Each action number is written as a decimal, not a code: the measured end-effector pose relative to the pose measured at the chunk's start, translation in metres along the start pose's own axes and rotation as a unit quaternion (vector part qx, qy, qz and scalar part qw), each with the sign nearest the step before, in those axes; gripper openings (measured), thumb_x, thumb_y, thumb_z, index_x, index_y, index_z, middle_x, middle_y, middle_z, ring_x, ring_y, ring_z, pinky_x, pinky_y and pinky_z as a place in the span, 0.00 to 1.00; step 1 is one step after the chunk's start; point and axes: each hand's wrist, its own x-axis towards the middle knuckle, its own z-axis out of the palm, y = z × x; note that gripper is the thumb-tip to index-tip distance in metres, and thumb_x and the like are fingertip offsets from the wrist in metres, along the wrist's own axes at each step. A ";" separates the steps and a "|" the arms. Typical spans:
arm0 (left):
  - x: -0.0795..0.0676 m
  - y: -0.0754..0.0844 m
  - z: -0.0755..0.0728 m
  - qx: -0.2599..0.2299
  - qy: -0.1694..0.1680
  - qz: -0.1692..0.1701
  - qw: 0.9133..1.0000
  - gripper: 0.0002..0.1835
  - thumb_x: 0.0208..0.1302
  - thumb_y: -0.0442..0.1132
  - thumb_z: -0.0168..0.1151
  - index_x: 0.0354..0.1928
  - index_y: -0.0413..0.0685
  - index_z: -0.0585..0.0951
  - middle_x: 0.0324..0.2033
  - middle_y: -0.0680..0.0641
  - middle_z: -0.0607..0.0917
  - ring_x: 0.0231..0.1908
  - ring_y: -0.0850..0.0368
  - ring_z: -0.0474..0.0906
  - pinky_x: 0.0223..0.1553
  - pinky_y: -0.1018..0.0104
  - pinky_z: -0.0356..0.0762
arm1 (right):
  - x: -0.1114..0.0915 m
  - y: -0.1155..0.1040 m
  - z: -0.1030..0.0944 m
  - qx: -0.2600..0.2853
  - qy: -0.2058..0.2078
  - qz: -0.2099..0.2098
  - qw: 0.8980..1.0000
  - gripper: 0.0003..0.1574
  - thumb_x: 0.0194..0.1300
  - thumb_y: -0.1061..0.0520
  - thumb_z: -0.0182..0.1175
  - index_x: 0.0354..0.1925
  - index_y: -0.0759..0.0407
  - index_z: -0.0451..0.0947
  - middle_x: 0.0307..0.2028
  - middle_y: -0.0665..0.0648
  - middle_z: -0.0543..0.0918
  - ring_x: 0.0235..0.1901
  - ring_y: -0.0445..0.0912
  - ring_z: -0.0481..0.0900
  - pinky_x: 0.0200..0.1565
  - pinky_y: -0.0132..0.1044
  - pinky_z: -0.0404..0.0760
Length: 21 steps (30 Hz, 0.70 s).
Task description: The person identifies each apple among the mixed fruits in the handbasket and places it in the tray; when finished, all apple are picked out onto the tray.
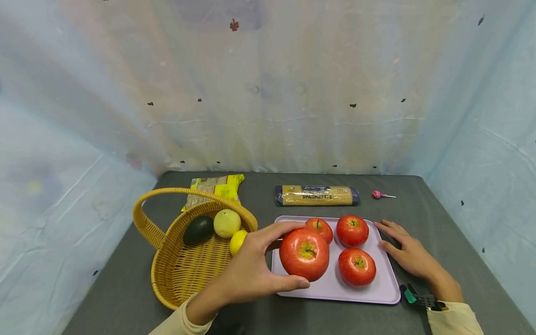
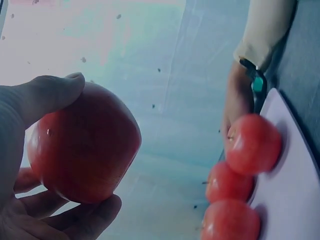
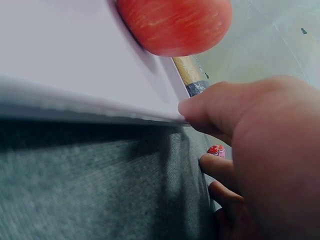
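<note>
My left hand [image 1: 255, 265] grips a red apple [image 1: 304, 255] between thumb and fingers, held up over the left part of a pale lilac tray [image 1: 331, 293]. In the left wrist view the thumb lies over one side of this apple [image 2: 85, 145] and the fingers curl under the other. Three more red apples, one at the back left [image 1: 319, 229], one at the back right [image 1: 352, 231] and one in front [image 1: 357, 267], sit on the tray. At the tray's right edge rests my right hand [image 1: 412, 256], its thumb [image 3: 210, 107] at the rim and its fingers extended beside it.
Left of the tray stands a yellow wicker basket [image 1: 167, 279] with a tall handle, holding a dark green avocado-shaped fruit [image 1: 198, 231], a pale green round fruit [image 1: 227, 223] and a lemon [image 1: 237, 242]. Behind lie a yellow bag [image 1: 228, 188], a spaghetti pack [image 1: 317, 196] and a lollipop [image 1: 378, 194].
</note>
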 end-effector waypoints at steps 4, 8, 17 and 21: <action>0.007 -0.005 0.010 -0.021 -0.004 0.011 1.000 0.46 0.53 0.38 0.89 0.75 0.53 0.77 0.67 0.51 0.85 0.61 0.59 0.86 0.62 0.61 0.87 | 0.000 0.000 0.000 -0.001 0.000 0.000 1.000 0.39 0.81 0.48 0.63 0.82 0.55 0.67 0.80 0.76 0.63 0.76 0.81 0.59 0.65 0.88 0.63; 0.015 -0.009 0.021 -0.036 -0.014 0.025 0.999 0.45 0.53 0.36 0.88 0.74 0.50 0.77 0.65 0.50 0.86 0.60 0.61 0.86 0.61 0.62 0.88 | 0.000 -0.002 0.000 0.002 0.002 0.002 1.000 0.39 0.81 0.47 0.63 0.82 0.56 0.67 0.80 0.75 0.63 0.77 0.80 0.59 0.66 0.87 0.62; 0.024 -0.015 0.040 -0.051 -0.021 0.021 0.998 0.43 0.53 0.37 0.88 0.71 0.52 0.77 0.62 0.50 0.84 0.57 0.64 0.86 0.60 0.64 0.88 | 0.000 -0.003 0.001 0.002 0.002 0.000 1.000 0.38 0.81 0.47 0.62 0.82 0.56 0.68 0.80 0.76 0.63 0.77 0.81 0.60 0.66 0.87 0.62; 0.023 -0.020 0.048 -0.066 -0.029 -0.021 0.997 0.43 0.54 0.38 0.88 0.72 0.53 0.77 0.63 0.50 0.84 0.58 0.64 0.85 0.63 0.66 0.85 | 0.000 0.000 0.001 0.000 0.004 -0.004 1.000 0.39 0.81 0.48 0.62 0.82 0.56 0.68 0.80 0.76 0.64 0.76 0.81 0.59 0.65 0.88 0.62</action>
